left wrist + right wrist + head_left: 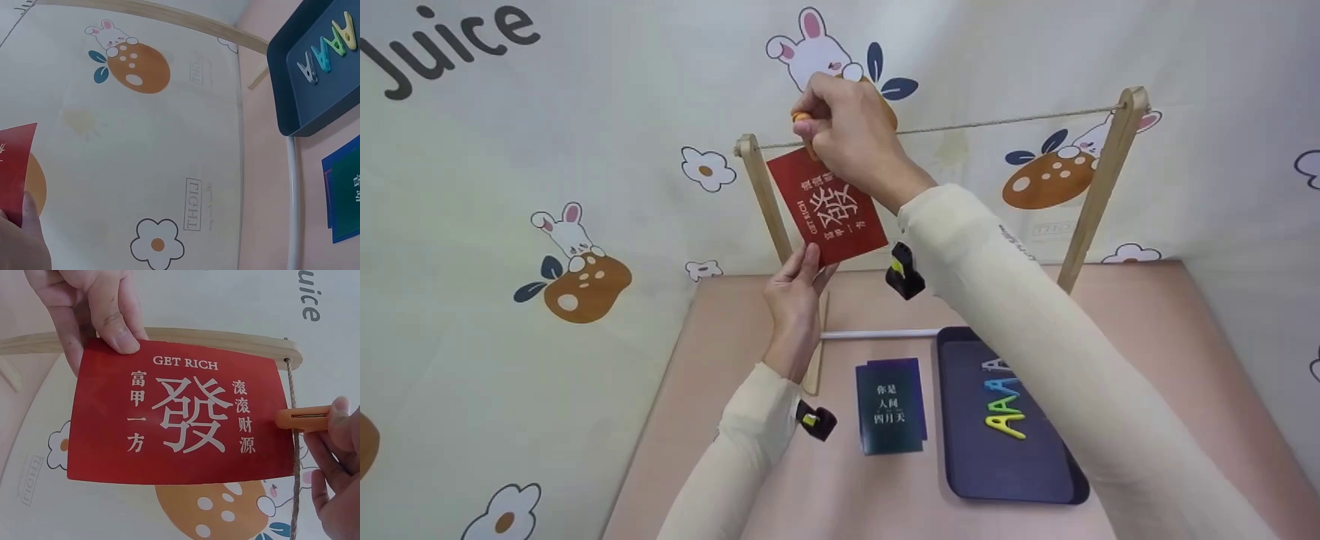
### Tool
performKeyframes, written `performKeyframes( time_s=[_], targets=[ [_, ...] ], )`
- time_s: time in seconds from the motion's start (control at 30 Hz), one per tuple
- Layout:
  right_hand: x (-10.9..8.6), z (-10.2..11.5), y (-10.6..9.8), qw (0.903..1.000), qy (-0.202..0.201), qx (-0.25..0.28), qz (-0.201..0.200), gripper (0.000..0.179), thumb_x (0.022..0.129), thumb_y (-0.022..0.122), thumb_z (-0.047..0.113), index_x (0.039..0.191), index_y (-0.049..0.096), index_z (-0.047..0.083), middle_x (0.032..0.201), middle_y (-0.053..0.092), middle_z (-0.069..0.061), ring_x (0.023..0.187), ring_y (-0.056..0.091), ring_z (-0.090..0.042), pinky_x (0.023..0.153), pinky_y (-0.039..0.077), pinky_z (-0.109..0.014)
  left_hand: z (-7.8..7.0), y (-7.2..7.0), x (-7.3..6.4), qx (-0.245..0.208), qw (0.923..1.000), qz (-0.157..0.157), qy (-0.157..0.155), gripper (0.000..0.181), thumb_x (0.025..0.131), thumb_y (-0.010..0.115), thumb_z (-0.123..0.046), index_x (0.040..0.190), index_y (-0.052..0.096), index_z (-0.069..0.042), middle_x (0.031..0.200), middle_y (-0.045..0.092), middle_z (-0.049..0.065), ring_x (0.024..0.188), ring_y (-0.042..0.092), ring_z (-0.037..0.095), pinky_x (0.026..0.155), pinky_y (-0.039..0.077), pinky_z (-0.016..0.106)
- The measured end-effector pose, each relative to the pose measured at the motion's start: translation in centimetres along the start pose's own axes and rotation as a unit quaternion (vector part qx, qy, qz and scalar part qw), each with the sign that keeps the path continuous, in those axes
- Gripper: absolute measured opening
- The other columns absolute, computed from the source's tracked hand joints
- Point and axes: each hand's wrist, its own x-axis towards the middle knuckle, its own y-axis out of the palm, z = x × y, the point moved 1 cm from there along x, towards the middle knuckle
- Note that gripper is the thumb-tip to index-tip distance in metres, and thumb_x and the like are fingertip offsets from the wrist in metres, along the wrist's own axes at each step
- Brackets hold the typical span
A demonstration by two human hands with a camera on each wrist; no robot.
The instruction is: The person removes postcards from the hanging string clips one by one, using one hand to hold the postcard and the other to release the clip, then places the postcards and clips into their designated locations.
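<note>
A red card (855, 232) with white Chinese characters and "GET RICH" hangs at the rope (997, 121), near its left end. My left hand (795, 300) pinches the card's lower edge between thumb and fingers. At the opposite edge, my right hand (859, 135) pinches an orange clothespin (306, 419). In the right wrist view the clothespin's tip overlaps the card's edge and crosses the rope. Whether it clamps both cannot be told. Only a corner of the card shows in the left wrist view.
Wooden posts (1099, 187) hold up the rope, and a white rod (877, 334) lies low between them. A dark blue tray (997, 480) holds several colored clothespins (320, 54). Dark cards (889, 439) lie stacked on the pink table (810, 465), left of the tray.
</note>
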Motion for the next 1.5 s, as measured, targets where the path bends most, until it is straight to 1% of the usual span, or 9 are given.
performKeyframes(
  time_s=[0.2,0.3,0.4,0.47,0.67,1.07,1.27,1.37,1.5],
  targets=[
    [-0.2,-0.3,-0.5,0.9974,-0.024,0.067,-0.004,0.015,0.101,0.058,0.014,0.110,0.067,0.006,0.095,0.067,-0.003,0.078,0.061,-0.009,0.073,0.054,-0.018,0.4,-0.1,-0.6,0.022,0.9998,0.005,-0.001,0.038,0.097,0.063,-0.012,0.134,0.061,-0.002,0.131,0.066,0.020,0.105,0.073,0.026,0.089,0.061,0.031],
    [-0.2,-0.6,-0.8,0.9961,-0.035,0.080,-0.014,0.016,0.101,0.059,0.015,0.111,0.067,0.006,0.100,0.069,-0.004,0.085,0.061,-0.007,0.078,0.055,-0.017,0.6,-0.3,-0.9,0.025,0.9997,0.001,-0.007,0.038,0.097,0.063,-0.013,0.133,0.062,-0.003,0.131,0.066,0.020,0.106,0.073,0.027,0.089,0.061,0.030],
    [-0.4,-1.0,-1.1,0.9957,-0.040,0.080,-0.021,0.017,0.100,0.060,0.017,0.111,0.067,0.007,0.105,0.069,-0.003,0.093,0.059,-0.005,0.086,0.051,-0.015,0.8,-0.5,-1.0,0.025,0.9995,-0.004,-0.018,0.039,0.096,0.064,-0.013,0.134,0.062,-0.003,0.130,0.066,0.019,0.105,0.074,0.026,0.088,0.061,0.029],
    [-0.5,-1.2,-1.3,0.9958,-0.045,0.076,-0.024,0.017,0.100,0.060,0.017,0.112,0.067,0.008,0.107,0.069,-0.002,0.094,0.057,-0.006,0.088,0.049,-0.014,0.9,-0.7,-1.2,0.028,0.9993,-0.007,-0.025,0.040,0.096,0.064,-0.013,0.134,0.062,-0.003,0.129,0.066,0.019,0.104,0.074,0.025,0.088,0.061,0.028],
    [-1.2,-1.9,-1.8,0.9934,-0.045,0.104,-0.020,0.016,0.100,0.059,0.015,0.113,0.066,0.009,0.107,0.066,-0.001,0.088,0.054,-0.009,0.079,0.047,-0.017,1.2,-1.1,-1.7,0.036,0.9983,-0.014,-0.043,0.041,0.095,0.065,-0.014,0.135,0.061,-0.004,0.128,0.064,0.018,0.105,0.073,0.024,0.087,0.061,0.028],
    [-2.9,-3.4,-2.7,0.9890,-0.040,0.142,-0.005,0.023,0.101,0.056,0.009,0.122,0.065,0.007,0.111,0.066,-0.007,0.091,0.058,-0.013,0.082,0.052,-0.020,1.3,-1.7,-3.0,0.054,0.9968,-0.004,-0.058,0.048,0.095,0.066,-0.012,0.140,0.055,-0.002,0.128,0.060,0.020,0.113,0.070,0.031,0.086,0.060,0.027],
    [-3.9,-4.6,-3.1,0.9807,-0.025,0.194,0.004,0.024,0.100,0.056,0.006,0.124,0.064,0.007,0.100,0.065,-0.005,0.086,0.062,-0.016,0.079,0.056,-0.022,1.6,-1.9,-3.5,0.063,0.9958,0.005,-0.066,0.047,0.096,0.065,-0.013,0.141,0.055,-0.003,0.131,0.059,0.020,0.109,0.072,0.027,0.087,0.060,0.027],
    [-4.7,-5.2,-3.3,0.9771,-0.021,0.212,0.009,0.029,0.101,0.055,0.006,0.129,0.063,0.008,0.099,0.062,-0.004,0.086,0.061,-0.018,0.078,0.055,-0.021,1.9,-2.2,-3.8,0.073,0.9947,0.010,-0.071,0.048,0.096,0.066,-0.014,0.142,0.054,-0.005,0.132,0.059,0.019,0.109,0.072,0.026,0.090,0.059,0.029],
    [-5.8,-6.2,-3.5,0.9739,-0.033,0.224,0.020,0.039,0.102,0.054,0.009,0.141,0.056,0.011,0.106,0.059,-0.004,0.089,0.061,-0.019,0.080,0.056,-0.021,2.3,-2.7,-4.1,0.094,0.9928,0.014,-0.073,0.049,0.096,0.067,-0.016,0.142,0.054,-0.007,0.134,0.060,0.018,0.112,0.071,0.026,0.092,0.058,0.030]
  ],
)
